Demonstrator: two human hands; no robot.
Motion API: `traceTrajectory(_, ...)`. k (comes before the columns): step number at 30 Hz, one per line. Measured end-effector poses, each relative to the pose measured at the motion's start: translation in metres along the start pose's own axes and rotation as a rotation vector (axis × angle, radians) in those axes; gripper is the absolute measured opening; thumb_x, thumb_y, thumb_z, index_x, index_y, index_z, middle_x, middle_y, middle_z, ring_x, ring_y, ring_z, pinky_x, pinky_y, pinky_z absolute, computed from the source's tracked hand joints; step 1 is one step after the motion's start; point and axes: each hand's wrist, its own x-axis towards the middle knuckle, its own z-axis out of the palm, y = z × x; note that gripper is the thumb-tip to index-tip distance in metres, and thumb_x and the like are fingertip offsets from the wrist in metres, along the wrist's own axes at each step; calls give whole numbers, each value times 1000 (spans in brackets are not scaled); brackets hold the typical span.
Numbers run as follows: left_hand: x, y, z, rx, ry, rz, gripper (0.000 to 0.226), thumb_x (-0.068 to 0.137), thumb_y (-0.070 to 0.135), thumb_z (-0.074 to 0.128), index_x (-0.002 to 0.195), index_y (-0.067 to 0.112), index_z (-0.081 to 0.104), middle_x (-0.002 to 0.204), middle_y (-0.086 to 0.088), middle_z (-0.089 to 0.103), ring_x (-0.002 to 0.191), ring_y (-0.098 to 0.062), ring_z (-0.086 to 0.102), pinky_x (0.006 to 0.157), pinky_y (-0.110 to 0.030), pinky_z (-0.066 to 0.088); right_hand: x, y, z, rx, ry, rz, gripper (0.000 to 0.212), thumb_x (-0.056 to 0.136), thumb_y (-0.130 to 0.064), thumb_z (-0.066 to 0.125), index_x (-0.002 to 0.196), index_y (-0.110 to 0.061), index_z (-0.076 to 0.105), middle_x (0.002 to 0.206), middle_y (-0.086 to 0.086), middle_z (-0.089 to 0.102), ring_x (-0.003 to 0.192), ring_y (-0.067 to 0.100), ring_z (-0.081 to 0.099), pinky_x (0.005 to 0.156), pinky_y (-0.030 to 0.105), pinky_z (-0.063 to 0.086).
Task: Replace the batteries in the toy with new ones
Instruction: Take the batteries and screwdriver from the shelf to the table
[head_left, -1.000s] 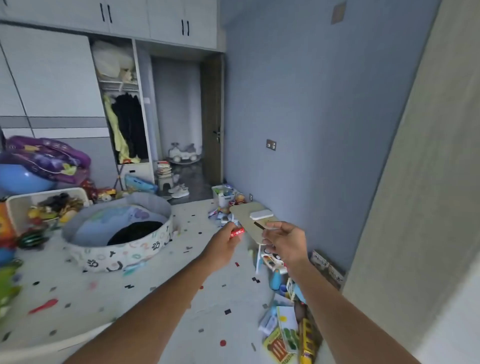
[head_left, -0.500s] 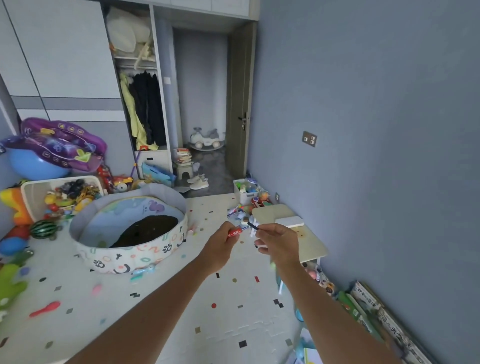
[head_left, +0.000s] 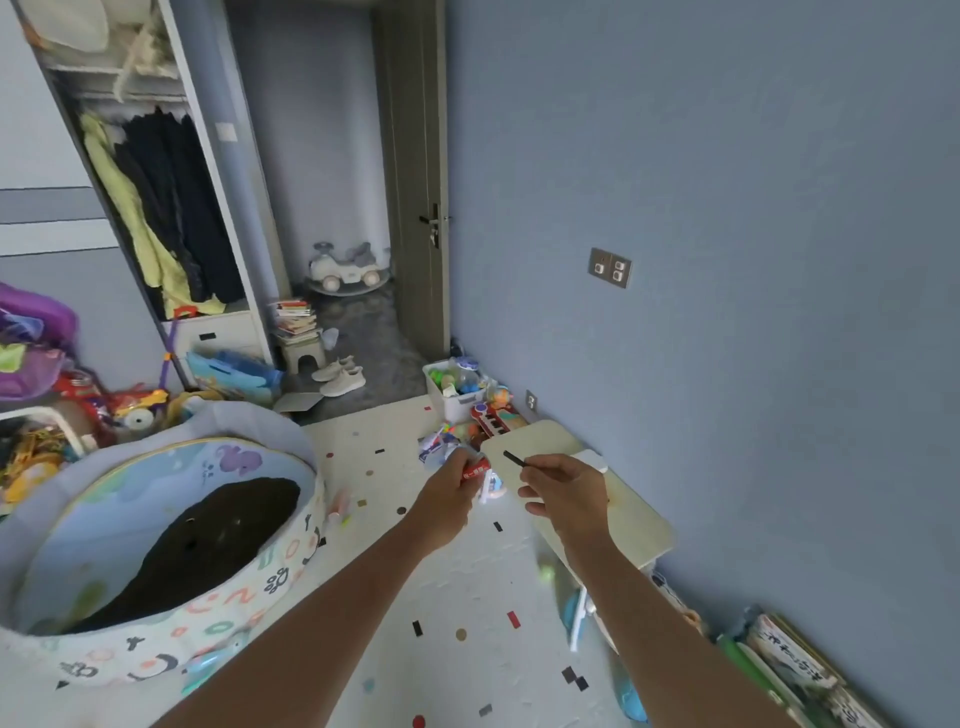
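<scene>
My left hand (head_left: 451, 491) is clenched around a red battery (head_left: 475, 473), label end poking out toward my right hand (head_left: 563, 488), which pinches a thin black strip (head_left: 514, 459) just beside it. Both hang above the bench's (head_left: 631, 525) near-left corner. Left of my arms, the round fabric playpen (head_left: 156, 545) holds a dark cloth. Farther off, a white bin (head_left: 453, 402) brims with small toys.
</scene>
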Motion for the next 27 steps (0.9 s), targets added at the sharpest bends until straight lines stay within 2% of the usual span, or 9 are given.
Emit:
traceTrajectory(3, 85, -24, 4, 2, -46, -21, 11, 105, 23, 39, 104, 17, 48, 76, -1, 51, 61, -9, 46, 40, -7, 37, 78, 15, 24, -12, 27, 1, 13, 84, -4, 75, 83, -17, 79, 76, 4, 79, 66, 21, 76, 59, 27, 61)
traceTrajectory(7, 193, -61, 17, 23, -102, -45, 12, 106, 24, 39, 104, 16, 48, 74, -3, 50, 58, -9, 45, 39, -9, 37, 181, 41, 54, -3, 44, 40, 12, 82, -4, 74, 85, -14, 79, 75, 5, 79, 67, 22, 76, 60, 28, 61)
traceTrajectory(12, 304, -108, 35, 43, -187, -76, 14, 105, 27, 42, 107, 15, 48, 69, 0, 50, 56, -10, 45, 53, -21, 39, 284, 70, 84, -29, 107, 132, 13, 83, -4, 73, 84, -16, 78, 72, 2, 78, 64, 19, 77, 59, 27, 62)
traceTrajectory(14, 345, -121, 41, 17, -237, -81, 9, 104, 29, 43, 103, 23, 50, 71, -4, 49, 60, -14, 45, 56, -26, 40, 322, 80, 93, -32, 146, 156, 13, 83, -4, 73, 85, -16, 79, 73, 2, 79, 65, 19, 77, 62, 29, 63)
traceTrajectory(16, 388, -135, 48, -5, -290, -75, 14, 104, 31, 43, 93, 39, 45, 74, -7, 49, 65, -18, 46, 56, -29, 40, 361, 93, 100, -30, 190, 182, 14, 83, -4, 73, 87, -15, 79, 77, 4, 79, 68, 21, 77, 63, 30, 63)
traceTrajectory(20, 473, -175, 74, -8, -420, -43, 17, 102, 37, 44, 91, 25, 45, 69, -5, 44, 59, -18, 42, 59, -38, 39, 429, 127, 109, -3, 322, 232, 14, 83, -3, 73, 89, -14, 79, 79, 6, 79, 69, 21, 77, 62, 28, 61)
traceTrajectory(24, 541, -211, 112, 46, -576, -20, 18, 104, 38, 41, 91, 25, 43, 68, 2, 42, 57, -13, 40, 50, -25, 37, 480, 170, 110, 41, 424, 302, 14, 84, -2, 72, 89, -13, 79, 80, 8, 78, 70, 22, 77, 64, 29, 63)
traceTrajectory(27, 577, -233, 147, 95, -687, 26, 13, 105, 31, 41, 94, 24, 42, 69, 4, 43, 59, -11, 40, 53, -18, 35, 507, 203, 102, 83, 511, 367, 14, 84, -2, 72, 89, -13, 79, 80, 8, 78, 71, 23, 76, 64, 29, 62)
